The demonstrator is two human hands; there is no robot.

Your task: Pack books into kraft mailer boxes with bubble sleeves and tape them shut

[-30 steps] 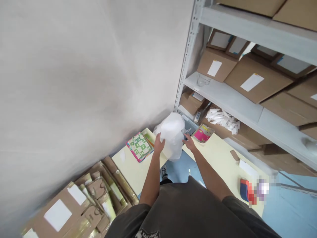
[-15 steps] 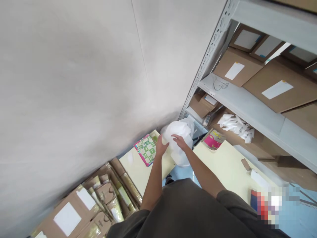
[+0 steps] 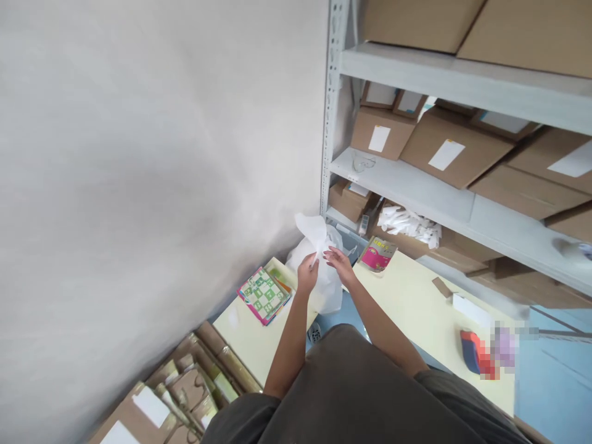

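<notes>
A large, translucent white plastic bag (image 3: 330, 296) bulges in the gap between two cream table tops. Its upper part is gathered to a narrow neck, with a white flap fanning out above. My left hand (image 3: 307, 275) pinches the gathered plastic at the neck, thumb up. Close beside it on the right, my right hand (image 3: 340, 265) has its fingers curled onto the same gathered part. What lies inside the bag cannot be made out.
Left of the bag, booklets (image 3: 264, 296) lie on a cream table (image 3: 247, 336). A pink book (image 3: 378, 254) rests on the right table (image 3: 416, 308). Metal shelving (image 3: 402, 179) with cardboard boxes rises at right, flattened cartons (image 3: 185, 394) stand lower left, and a wall (image 3: 161, 154) closes the left side.
Both hands have come closer together and closed on the bag's top, which is now drawn into a neck with a flap standing up. The view has turned to the right.
</notes>
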